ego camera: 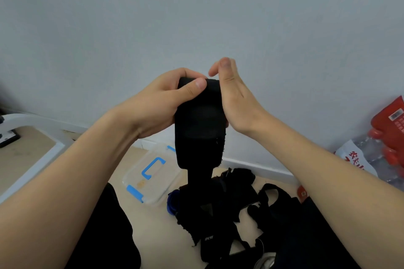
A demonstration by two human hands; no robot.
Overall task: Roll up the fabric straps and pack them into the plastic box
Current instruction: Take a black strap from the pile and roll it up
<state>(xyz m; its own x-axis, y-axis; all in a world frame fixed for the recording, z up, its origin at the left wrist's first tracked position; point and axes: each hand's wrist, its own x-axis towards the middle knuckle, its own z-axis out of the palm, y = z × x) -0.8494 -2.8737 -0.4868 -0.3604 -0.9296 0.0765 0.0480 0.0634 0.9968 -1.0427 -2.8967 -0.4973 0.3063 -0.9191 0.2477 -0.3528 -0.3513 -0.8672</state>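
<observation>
A wide black fabric strap (200, 124) is held up in front of the wall, its top end rolled over and its tail hanging down to a pile of more black straps (220, 209) on the floor. My left hand (161, 102) grips the rolled top, thumb across its front and fingers curled behind. My right hand (235, 98) lies flat against the strap's right side with straight fingers pointing up. The clear plastic box (140, 181) with blue clips sits on the floor, below and left of the strap.
A white frame (32, 153) runs along the left. A pack of water bottles in red and white wrap (384, 148) stands at the right by the wall. My dark-clothed legs (105, 236) flank the strap pile.
</observation>
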